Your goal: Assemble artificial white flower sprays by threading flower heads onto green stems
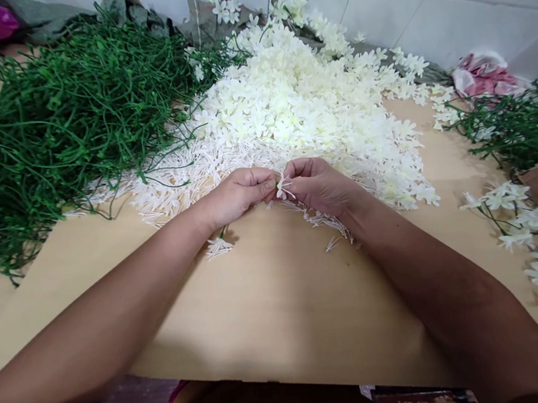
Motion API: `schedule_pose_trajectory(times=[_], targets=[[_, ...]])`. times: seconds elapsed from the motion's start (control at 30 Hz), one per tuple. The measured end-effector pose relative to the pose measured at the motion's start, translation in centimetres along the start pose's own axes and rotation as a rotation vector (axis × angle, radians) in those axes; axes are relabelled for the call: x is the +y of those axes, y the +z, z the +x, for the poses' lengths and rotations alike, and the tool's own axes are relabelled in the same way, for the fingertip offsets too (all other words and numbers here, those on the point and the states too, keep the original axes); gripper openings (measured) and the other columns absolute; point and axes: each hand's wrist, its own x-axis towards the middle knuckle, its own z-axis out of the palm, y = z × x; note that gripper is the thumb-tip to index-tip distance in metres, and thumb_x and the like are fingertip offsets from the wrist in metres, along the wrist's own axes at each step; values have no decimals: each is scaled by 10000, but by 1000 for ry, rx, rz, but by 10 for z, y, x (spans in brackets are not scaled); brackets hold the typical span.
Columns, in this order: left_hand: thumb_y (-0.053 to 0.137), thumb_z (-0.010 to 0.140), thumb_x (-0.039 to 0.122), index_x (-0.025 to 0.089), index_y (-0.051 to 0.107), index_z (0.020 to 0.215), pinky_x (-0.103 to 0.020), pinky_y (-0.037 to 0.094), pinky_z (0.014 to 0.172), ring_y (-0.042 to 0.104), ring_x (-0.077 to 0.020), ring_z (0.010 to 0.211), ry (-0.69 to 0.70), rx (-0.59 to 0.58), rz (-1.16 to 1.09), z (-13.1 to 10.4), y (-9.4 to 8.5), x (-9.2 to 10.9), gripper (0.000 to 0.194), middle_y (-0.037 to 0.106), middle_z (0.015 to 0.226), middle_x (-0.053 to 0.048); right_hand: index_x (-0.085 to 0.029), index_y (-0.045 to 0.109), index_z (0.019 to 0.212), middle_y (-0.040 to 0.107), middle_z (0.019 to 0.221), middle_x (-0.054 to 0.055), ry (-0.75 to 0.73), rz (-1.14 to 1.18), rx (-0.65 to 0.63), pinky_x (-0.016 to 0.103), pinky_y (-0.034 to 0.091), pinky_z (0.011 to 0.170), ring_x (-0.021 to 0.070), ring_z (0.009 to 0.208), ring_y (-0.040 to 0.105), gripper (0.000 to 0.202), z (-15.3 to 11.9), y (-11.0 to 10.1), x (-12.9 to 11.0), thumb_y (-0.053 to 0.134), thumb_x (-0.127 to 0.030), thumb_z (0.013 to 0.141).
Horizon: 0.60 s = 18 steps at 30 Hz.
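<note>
Forearms (148, 286) converge, left hand (243, 195) and right hand (321, 186) pinching a white flower (282, 191).

Green stems (66, 110) — partly beyond left edge

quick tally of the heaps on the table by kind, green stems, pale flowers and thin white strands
Green stem heaps: 2 (one left, one right, both running out of frame)
Pale flower heap: 1
Thin white strand heap: 1
Total: 4 heaps
</note>
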Motion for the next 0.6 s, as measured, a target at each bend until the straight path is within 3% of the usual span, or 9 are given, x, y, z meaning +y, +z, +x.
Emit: schedule_pose_trajectory(times=[0.43, 0.6], targets=[[602, 780, 419, 165, 463, 569, -194, 240, 433, 318, -57, 467, 58, 13, 154, 5, 0, -8, 358, 383, 530, 36, -152, 558, 579, 578, 482, -54, 13, -74, 64, 164, 365, 455, 43, 449, 500, 231, -1, 2, 1, 774, -159, 499], [601, 749, 555, 174, 448, 562, -219, 227, 456, 297, -65, 475, 168, 60, 112, 8, 2, -5, 451, 358, 517, 44, -164, 549, 610, 624, 560, -31, -50, -16, 40, 232, 489, 577, 91, 541, 610, 282, -1, 4, -6, 809, -226, 518]])
